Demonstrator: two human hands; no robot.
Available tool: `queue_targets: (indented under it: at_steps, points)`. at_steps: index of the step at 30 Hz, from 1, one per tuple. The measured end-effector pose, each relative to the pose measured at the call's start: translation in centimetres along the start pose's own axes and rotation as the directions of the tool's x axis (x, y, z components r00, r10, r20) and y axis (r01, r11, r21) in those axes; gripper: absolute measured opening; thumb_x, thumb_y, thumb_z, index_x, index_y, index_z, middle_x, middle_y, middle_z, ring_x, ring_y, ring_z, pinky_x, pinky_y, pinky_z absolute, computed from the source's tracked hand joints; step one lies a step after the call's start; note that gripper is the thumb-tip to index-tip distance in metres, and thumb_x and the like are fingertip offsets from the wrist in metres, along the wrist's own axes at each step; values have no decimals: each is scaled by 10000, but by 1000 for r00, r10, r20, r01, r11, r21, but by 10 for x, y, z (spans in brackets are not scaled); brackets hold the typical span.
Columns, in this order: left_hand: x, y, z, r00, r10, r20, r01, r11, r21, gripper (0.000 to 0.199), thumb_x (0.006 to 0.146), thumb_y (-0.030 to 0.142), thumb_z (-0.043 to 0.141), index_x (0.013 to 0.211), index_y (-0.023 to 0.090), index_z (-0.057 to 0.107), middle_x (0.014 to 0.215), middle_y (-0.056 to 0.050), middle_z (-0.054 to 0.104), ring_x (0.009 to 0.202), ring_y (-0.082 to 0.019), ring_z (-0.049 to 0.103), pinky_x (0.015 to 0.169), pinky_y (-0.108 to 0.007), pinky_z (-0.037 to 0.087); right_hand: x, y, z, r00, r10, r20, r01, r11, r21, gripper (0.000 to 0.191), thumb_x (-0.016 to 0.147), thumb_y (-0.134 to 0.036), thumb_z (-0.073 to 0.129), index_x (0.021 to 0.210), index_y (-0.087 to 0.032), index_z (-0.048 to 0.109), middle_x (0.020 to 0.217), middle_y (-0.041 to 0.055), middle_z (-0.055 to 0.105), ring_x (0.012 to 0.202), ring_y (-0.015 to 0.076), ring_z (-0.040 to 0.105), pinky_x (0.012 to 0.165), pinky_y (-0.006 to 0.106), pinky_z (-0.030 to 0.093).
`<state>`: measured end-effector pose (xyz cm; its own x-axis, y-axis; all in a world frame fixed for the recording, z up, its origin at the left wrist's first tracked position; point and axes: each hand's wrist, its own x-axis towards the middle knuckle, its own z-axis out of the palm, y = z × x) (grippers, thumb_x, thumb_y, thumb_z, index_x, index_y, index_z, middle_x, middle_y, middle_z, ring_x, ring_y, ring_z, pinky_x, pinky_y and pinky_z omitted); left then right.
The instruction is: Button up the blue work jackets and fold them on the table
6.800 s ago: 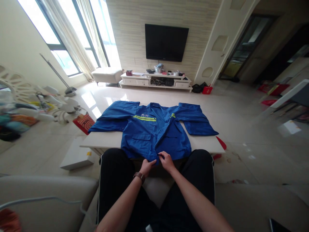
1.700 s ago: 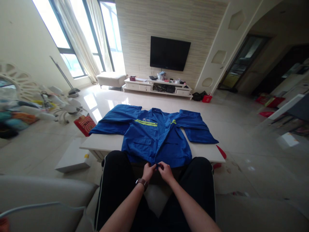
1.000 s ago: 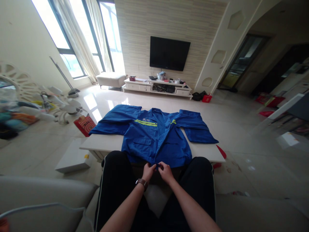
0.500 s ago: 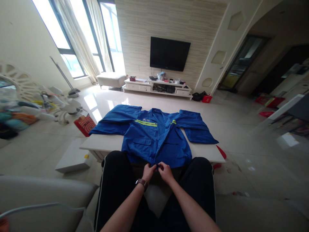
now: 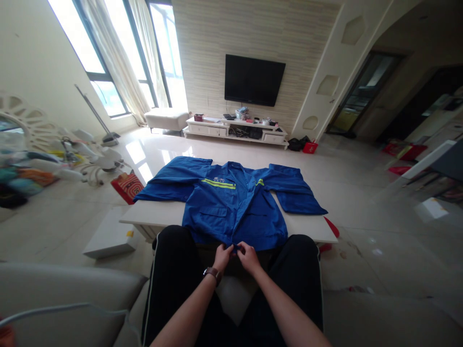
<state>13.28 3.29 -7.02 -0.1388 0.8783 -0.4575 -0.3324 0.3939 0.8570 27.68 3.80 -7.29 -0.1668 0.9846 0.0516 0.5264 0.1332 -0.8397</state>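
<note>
I see blue jacket (image 5: 210, 225) spread open-fronted on table (image 5: 144, 212) | left hand (image 5: 222, 257) and right hand (image 5: 249, 258) pinch its hem | whether it's joined there, I can't tell

Bright windows (image 5: 76, 36), glare on floor (image 5: 136, 152), blurred edges

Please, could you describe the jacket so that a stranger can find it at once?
From the TV on the far wall, come nearer, to the pale table. The jacket lies spread on it, its lower front edge held in the left hand and right hand. Unlike the black trousers nearby, it is bright blue, with yellow stripes across the chest.
</note>
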Motion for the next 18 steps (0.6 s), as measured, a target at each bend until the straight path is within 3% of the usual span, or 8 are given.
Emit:
queue_targets:
  at_steps: [12, 18]
  points:
    - [1, -1, -1, 1000, 7, -5, -7, 1000, -9, 344, 712, 337, 877, 843, 96, 670, 742, -76, 725, 556, -125, 658, 517, -206, 469, 0, 0, 0, 1000, 3, -5, -3, 1000, -6, 222, 824, -293, 523, 906, -200, 707, 697, 11, 655, 672, 179, 594, 652, 266, 416]
    - [-7, 7, 1, 1000, -1, -6, 1, 1000, 6, 313, 706, 303, 875, 841, 91, 690, 750, -93, 740, 571, -141, 672, 525, -213, 473, 0, 2, 1, 1000, 0, -4, 0, 1000, -6, 217, 820, -275, 522, 904, -200, 707, 701, 12, 663, 685, 183, 603, 664, 270, 420]
